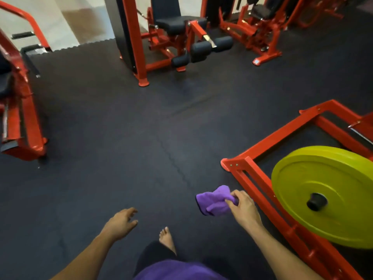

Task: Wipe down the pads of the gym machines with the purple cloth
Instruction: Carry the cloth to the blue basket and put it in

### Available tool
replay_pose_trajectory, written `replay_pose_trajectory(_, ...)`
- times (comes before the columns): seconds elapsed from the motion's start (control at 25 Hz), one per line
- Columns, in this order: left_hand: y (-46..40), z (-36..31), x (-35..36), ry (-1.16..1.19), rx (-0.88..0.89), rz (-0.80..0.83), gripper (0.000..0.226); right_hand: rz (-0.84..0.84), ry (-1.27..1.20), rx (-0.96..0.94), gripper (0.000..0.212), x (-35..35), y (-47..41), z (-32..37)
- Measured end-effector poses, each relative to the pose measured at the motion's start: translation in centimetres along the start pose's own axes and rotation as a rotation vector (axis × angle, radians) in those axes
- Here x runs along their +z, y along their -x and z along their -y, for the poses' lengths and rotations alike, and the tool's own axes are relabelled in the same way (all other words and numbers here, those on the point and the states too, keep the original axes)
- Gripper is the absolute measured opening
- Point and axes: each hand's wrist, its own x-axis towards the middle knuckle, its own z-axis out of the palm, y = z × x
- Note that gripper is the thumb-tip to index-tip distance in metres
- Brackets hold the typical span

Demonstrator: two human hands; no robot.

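The purple cloth [215, 201] is pinched, bunched up, between the thumb and curled fingers of the right hand [243, 209], and is held in the air above the dark rubber floor [121, 138]. The left hand [122, 222] is held out low with fingers loosely spread and nothing gripped. A bare foot [166, 237] is seen between the two forearms.

A wide stretch of open floor is left in the middle, crossed by a jagged seam between mats. It is bounded ahead by a red leg-extension machine [171, 43] with a black seat pad [173, 24] and black roller pads [212, 47], well apart from the hands. On the right, a red frame [262, 146] lies just beside the right hand, and a yellow-green weight plate [323, 195] is mounted on it. On the left, another red machine [22, 118] is cut off by the picture's edge, so its pads can be made out only in part. Further red machines [260, 27] at the top right are cropped and blurred. The far edge of the matting meets a pale floor [66, 27] at the upper left.
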Motion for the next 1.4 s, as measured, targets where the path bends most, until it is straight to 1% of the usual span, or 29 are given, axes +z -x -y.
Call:
replay_pose_trajectory(0.12, -7.9, -6.0, -7.7, -0.061, 0.075, 0.016, 0.052, -0.075, -0.002, 0.036, 0.009, -3.2, -9.3, 0.6)
replay_pose_trajectory(0.24, -17.0, -13.6, -14.2, -0.081, 0.147, 0.007, 0.053, -0.157, -0.036, 0.083, 0.01, -5.0, -18.1, -0.7)
replay_pose_trajectory(0.36, -27.0, -22.3, -19.2, -0.089, 0.229, -0.006, 0.055, -0.251, -0.127, 0.11, 0.015, -6.9, -28.9, -2.2)
replay_pose_trajectory(0.48, -36.2, -30.8, -24.8, -0.134, 0.264, 0.027, 0.059, -0.283, -0.169, 0.166, 0.013, -9.6, -38.5, -2.8)
replay_pose_trajectory(0.52, -38.5, -33.9, -26.8, -0.136, 0.286, 0.027, 0.06, -0.289, -0.163, 0.159, 0.013, -10.8, -41.1, -3.0)
replay_pose_trajectory(0.6, -44.0, -40.7, -31.0, -0.134, 0.352, -0.036, 0.062, -0.306, -0.137, 0.115, 0.012, -14.3, -47.8, -3.7)
replay_pose_trajectory(0.68, -49.2, -47.4, -34.3, -0.058, 0.423, -0.101, 0.062, -0.334, -0.12, 0.106, 0.013, -18.3, -55.4, -4.5)
replay_pose_trajectory(0.76, -54.1, -53.0, -36.7, -0.008, 0.476, -0.135, 0.062, -0.366, -0.087, 0.113, 0.015, -21.9, -62.0, -5.1)
replay_pose_trajectory(0.96, -70.2, -66.8, -41.6, 0.05, 0.551, -0.091, 0.06, -0.435, -0.073, 0.147, 0.013, -29.0, -79.8, -8.8)
replay_pose_trajectory(1.08, -78.9, -75.5, -44.3, 0.025, 0.583, -0.002, 0.06, -0.477, -0.062, 0.234, 0.011, -33.3, -88.0, -10.6)
replay_pose_trajectory(1.16, -84.5, -82.7, -46.2, -0.057, 0.648, 0.047, 0.062, -0.532, -0.034, 0.272, 0.01, -36.8, -93.5, -11.9)
replay_pose_trajectory(1.28, -92.0, -93.3, -48.3, -0.114, 0.713, 0.099, 0.064, -0.601, -0.118, 0.405, 0.01, -41.2, -99.8, -14.4)
replay_pose_trajectory(1.4, -99.1, -104.8, -47.7, -0.155, 0.788, 0.134, 0.063, -0.667, -0.191, 0.481, 0.012, -44.3, -105.5, -19.1)
